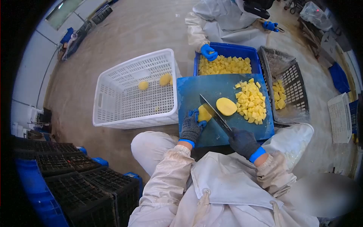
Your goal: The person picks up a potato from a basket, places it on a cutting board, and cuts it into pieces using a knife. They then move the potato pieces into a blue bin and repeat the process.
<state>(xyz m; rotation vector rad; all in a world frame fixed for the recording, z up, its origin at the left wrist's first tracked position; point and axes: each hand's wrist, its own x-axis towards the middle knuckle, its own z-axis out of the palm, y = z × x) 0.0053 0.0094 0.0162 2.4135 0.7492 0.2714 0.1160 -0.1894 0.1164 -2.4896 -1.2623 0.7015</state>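
Note:
My left hand (192, 125), in a dark knit glove, is closed on a peeled potato piece (204, 113) on the blue cutting board (206, 85). In my right hand (244, 143), also gloved, is the handle of a knife (218, 118). Its blade slants across the board, right beside the held piece. Just right of the blade lies a potato half (226, 106), its flat cut face up. A pile of potato cubes (251, 101) covers the board's right side. My fingertips are partly hidden behind the potato.
A white crate (134, 113) with a few peeled potatoes stands left. Behind the board, a co-worker's blue-gloved hand (208, 52) is over a blue bin (236, 47) of potato cubes. A dark crate (293, 81) with potato pieces stands right. Black crates (87, 189) are stacked lower left.

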